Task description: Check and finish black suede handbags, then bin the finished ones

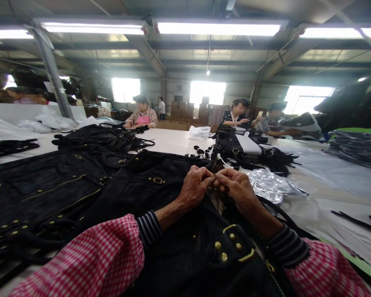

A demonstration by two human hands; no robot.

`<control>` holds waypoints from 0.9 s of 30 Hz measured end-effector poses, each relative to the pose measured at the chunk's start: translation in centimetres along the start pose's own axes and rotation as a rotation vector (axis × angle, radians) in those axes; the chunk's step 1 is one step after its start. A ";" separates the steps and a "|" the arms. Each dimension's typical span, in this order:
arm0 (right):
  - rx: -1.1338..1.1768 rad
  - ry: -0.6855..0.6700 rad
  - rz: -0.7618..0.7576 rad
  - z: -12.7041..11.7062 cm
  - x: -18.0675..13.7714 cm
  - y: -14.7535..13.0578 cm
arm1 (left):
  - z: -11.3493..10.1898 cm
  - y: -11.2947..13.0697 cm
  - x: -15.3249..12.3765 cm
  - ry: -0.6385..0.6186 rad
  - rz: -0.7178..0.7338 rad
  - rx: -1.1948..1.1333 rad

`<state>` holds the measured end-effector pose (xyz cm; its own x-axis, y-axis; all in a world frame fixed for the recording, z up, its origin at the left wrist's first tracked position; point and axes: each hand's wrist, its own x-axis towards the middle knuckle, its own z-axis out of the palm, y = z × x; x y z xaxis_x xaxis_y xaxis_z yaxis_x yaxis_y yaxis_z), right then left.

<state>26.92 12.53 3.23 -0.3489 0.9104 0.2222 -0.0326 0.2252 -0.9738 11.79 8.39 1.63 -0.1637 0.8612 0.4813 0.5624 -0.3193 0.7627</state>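
bag, black, with gold-toned fittings (pixel 173 251): on the table directly before the wearer, beneath both hands; lower end cut off by the bottom edge of view, part of the opening covered by the hands.

left hand (pixel 194 187): thumb and fingers drawn narrow, pinching at the bag's opening; the exact bit gripped is hidden.

right hand (pixel 234 185): fingertips likewise pinched at the same edge, meeting those of the left; whether both grip one piece cannot be told.

sleeves, two, pink-checked (pixel 108 251), over striped cuffs (pixel 150 229): both cut off by the frame; the left one covers part of the bags behind it.

black bags at left (pixel 46 189): with gold zips and studs, lying against the handled bag; outlines merge, count unclear, leftmost part cut off.

fringed black pile (pixel 89 138): beyond these; separate pieces hard to make out.

stack of black bags with white band (pixel 235 144): past the right hand, fringe spilling to the right.

crumpled clear plastic (pixel 270 185): just right of the right hand, partly behind it.

white table (pixel 170 137): largely covered.

co-worker in pink apron (pixel 142 118): across the table, lower body hidden.

co-worker in dotted top (pixel 233 117): farther right, partly behind the banded stack.

cardboard boxes (pixel 181 110): rear, contents unseen.
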 end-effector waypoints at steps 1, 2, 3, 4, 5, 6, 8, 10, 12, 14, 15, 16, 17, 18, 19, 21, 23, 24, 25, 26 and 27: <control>-0.005 -0.002 -0.005 -0.1 0.0 0.0 | 0.0 -0.1 0.1 -0.005 0.013 0.006; -0.011 -0.006 -0.011 -0.2 -0.1 0.1 | 0.0 -0.1 0.1 -0.010 0.027 0.010; -0.017 -0.013 -0.016 -0.3 -0.1 0.2 | 0.0 -0.2 0.2 -0.013 0.041 0.012; -0.020 -0.023 -0.020 -0.4 -0.1 0.3 | 0.0 -0.3 0.2 -0.015 0.053 0.014; -0.020 -0.032 -0.024 -0.5 -0.1 0.5 | 0.0 -0.4 0.2 -0.016 0.064 0.017; -0.018 -0.041 -0.028 -0.6 -0.1 0.6 | 0.0 -0.4 0.2 -0.015 0.073 0.022; -0.008 -0.051 -0.043 -0.6 0.0 0.8 | 0.0 -0.5 0.3 -0.015 0.087 0.033; 0.007 -0.044 -0.066 -0.6 0.1 0.9 | -0.1 -0.5 0.3 -0.019 0.088 0.041; 0.016 -0.027 -0.080 -0.5 0.1 1.0 | -0.2 -0.4 0.4 -0.032 0.083 0.049; 0.008 -0.011 -0.084 -0.4 0.1 0.9 | -0.4 -0.4 0.4 -0.060 0.081 0.050; 0.002 -0.004 -0.085 -0.4 0.1 0.8 | -0.6 -0.3 0.5 -0.076 0.081 0.046; -0.003 -0.002 -0.086 -0.3 0.1 0.8 | -0.7 -0.3 0.5 -0.094 0.084 0.038; -0.007 -0.002 -0.090 -0.3 0.0 0.7 | -0.8 -0.3 0.5 -0.115 0.088 0.028; -0.009 -0.004 -0.094 -0.2 0.0 0.6 | -1.0 -0.4 0.6 -0.135 0.093 0.017; -0.008 -0.006 -0.096 -0.2 0.0 0.6 | -1.1 -0.4 0.6 -0.151 0.097 0.007; -0.007 -0.007 -0.098 -0.2 -0.1 0.4 | -1.2 -0.4 0.6 -0.174 0.099 -0.010; -0.006 -0.004 -0.102 -0.2 -0.2 0.4 | -1.3 -0.4 0.6 -0.174 0.085 -0.018; -0.012 -0.007 -0.107 -0.2 -0.2 0.4 | -1.3 -0.3 0.6 -0.167 0.077 -0.017; -0.020 -0.010 -0.116 -0.2 -0.2 0.4 | -1.2 -0.3 0.5 -0.159 0.069 -0.014; -0.029 -0.015 -0.124 -0.3 -0.1 0.5 | -1.1 -0.2 0.5 -0.149 0.065 -0.009; -0.039 -0.019 -0.129 -0.3 -0.1 0.5 | -1.1 -0.2 0.4 -0.138 0.064 -0.005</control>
<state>27.25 12.65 2.69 -0.3623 0.8661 0.3445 -0.0424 0.3539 -0.9343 10.75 8.39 2.12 -0.0145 0.8849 0.4656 0.5644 -0.3771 0.7343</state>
